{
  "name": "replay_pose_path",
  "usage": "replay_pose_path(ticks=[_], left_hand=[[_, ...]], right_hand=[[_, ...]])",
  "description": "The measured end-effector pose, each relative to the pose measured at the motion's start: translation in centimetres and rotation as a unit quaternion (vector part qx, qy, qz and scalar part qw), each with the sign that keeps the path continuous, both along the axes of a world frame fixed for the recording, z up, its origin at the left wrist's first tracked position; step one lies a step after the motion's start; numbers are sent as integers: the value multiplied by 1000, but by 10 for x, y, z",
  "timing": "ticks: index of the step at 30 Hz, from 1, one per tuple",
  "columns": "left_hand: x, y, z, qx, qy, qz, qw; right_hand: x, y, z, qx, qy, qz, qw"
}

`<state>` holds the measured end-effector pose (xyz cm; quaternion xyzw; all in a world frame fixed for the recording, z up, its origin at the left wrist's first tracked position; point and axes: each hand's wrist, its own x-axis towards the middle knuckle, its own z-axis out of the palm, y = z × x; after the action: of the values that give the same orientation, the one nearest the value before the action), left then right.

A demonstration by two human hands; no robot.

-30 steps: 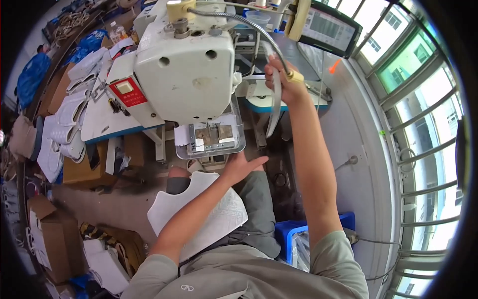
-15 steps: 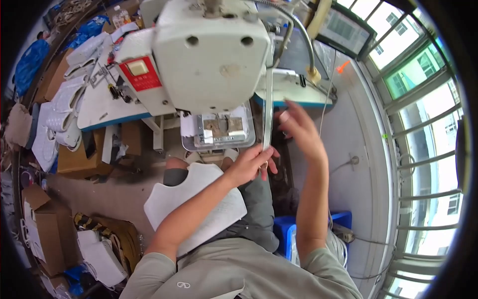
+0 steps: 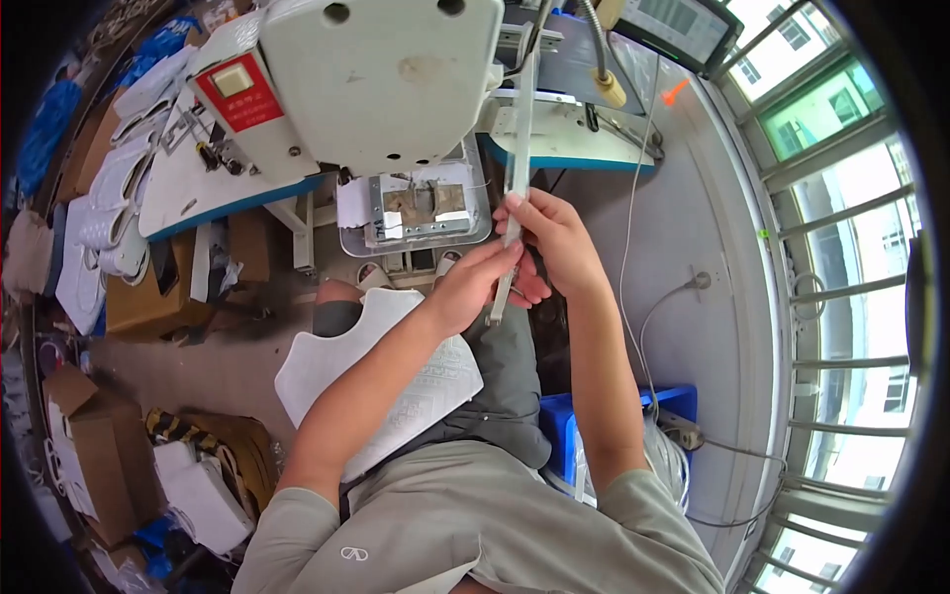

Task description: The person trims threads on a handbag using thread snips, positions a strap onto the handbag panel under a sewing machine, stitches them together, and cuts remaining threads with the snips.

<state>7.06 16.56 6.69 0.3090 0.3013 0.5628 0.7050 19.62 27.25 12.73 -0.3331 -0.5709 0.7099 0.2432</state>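
A long, narrow, pale strip stands in front of the sewing machine, on its right side. My left hand is closed round the lower part of the strip. Just above it my right hand pinches the same strip between thumb and fingers. Behind and to the left of my hands, a metal clamp frame sits over a clear tray under the machine. A white quilted piece lies across my lap, partly hidden by my left forearm.
White quilted pieces are piled at the left by cardboard boxes. The machine table has a blue edge. A blue bin stands right of my legs, near a cable. A screen is at the upper right.
My right hand has come down from the machine's right side and now holds the strip. My left hand has risen from my lap to grip it too. The view has shifted.
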Motion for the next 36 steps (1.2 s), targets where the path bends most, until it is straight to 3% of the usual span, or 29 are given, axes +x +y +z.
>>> replay_pose_path(ticks=[5,7,9,10,13,14,16,17,19,21,23,25,27,29,31,33,36], left_hand=[[5,-1,17,-62,-27,13,998],[5,1,20,-9,7,21,1000],[9,1,18,17,103,20,994],[10,2,15,20,131,15,991],[26,2,0,75,200,87,973],[26,4,-33,168,295,142,930],[-6,-27,-5,151,279,19,948],[-25,-41,4,161,283,-37,945],[-69,-82,-8,129,330,-127,927],[-125,-123,-5,98,385,-136,908],[-184,-148,-24,44,401,-41,914],[-234,-164,5,-76,319,124,936],[-294,-156,-2,-94,441,288,845],[-340,-135,4,-87,590,430,678],[-397,-99,-12,13,730,477,488],[-438,-63,-16,-2,788,427,443],[-479,-16,-19,-15,822,365,436]], right_hand=[[36,-19,-12,42,35,-64,996],[61,-48,-13,90,-40,-36,994],[71,-72,-7,59,-27,19,998],[78,-72,-33,78,-53,80,992],[61,-85,-27,63,-79,3,995],[58,-81,-31,75,-68,-42,994],[52,-81,-13,105,-80,-104,986],[54,-81,-2,128,-75,-84,985],[61,-79,0,123,-59,-74,988],[73,-72,-13,162,-52,-35,985],[83,-72,-13,168,-70,-41,983],[90,-65,-14,147,-73,-81,983],[94,-59,-12,141,-51,-75,986],[86,-57,-5,134,-32,-73,988],[72,-62,6,109,-51,-100,988],[73,-61,16,89,-88,-66,990],[59,-59,20,69,-151,-58,984]])
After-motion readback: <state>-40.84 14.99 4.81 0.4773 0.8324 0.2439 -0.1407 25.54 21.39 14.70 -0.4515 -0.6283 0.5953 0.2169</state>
